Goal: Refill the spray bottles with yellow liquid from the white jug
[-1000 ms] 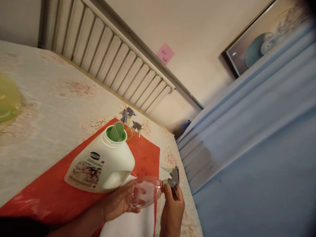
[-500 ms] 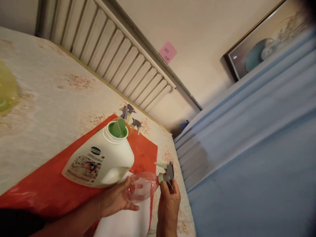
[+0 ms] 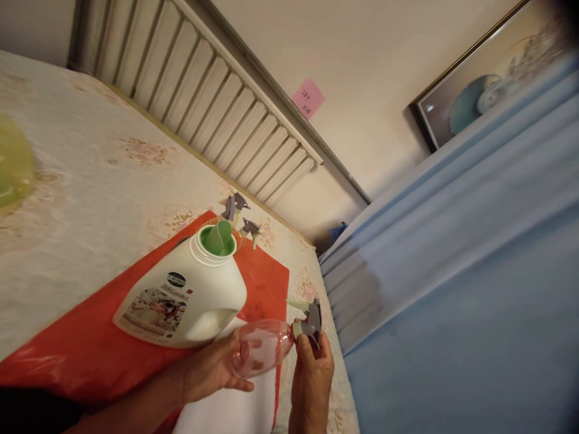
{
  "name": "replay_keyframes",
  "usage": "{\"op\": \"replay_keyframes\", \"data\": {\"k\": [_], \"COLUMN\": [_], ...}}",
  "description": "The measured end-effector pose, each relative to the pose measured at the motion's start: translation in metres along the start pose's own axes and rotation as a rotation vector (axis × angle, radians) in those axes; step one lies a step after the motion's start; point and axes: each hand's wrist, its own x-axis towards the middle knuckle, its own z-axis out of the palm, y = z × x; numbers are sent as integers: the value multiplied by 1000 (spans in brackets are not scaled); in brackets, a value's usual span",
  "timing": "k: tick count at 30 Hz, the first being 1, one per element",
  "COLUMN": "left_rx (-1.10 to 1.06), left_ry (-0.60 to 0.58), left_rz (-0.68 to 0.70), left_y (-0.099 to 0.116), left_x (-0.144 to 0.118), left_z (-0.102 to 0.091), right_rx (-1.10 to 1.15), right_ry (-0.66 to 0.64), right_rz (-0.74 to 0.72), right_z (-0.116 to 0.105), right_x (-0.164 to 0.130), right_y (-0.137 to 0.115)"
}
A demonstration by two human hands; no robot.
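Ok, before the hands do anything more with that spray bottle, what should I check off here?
1. Left hand grips the spray bottle: ok.
2. Right hand on the trigger head: ok.
3. Trigger head fully screwed on: cannot tell.
4. Bottle looks empty: ok.
5. Jug stands open, green spout uncapped, on the red sheet: ok.
6. Two more spray bottles behind the jug, apart from the hands: ok.
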Motion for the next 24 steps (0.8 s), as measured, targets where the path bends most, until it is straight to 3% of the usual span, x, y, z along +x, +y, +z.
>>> {"op": "replay_keyframes", "data": {"k": [4, 12, 16, 19, 24], "left_rx": [114, 58, -3, 96, 140], "left_ry": [59, 102, 52, 66, 79], "left_rz": [107, -123, -13, 49, -46], "left_y": [4, -8, -7, -2, -3], "left_x": [0, 6, 4, 1, 3], "left_z": [1, -6, -7, -4, -6], "right_rx": [-13, 47, 19, -3, 19], "right_ry": [49, 44, 63, 76, 104], "right_rz": [-4, 39, 30, 16, 29], "right_z": [-1, -1, -4, -8, -6], "right_x": [0, -1, 0, 1, 1], "right_y": [-1, -3, 3, 8, 5]}}
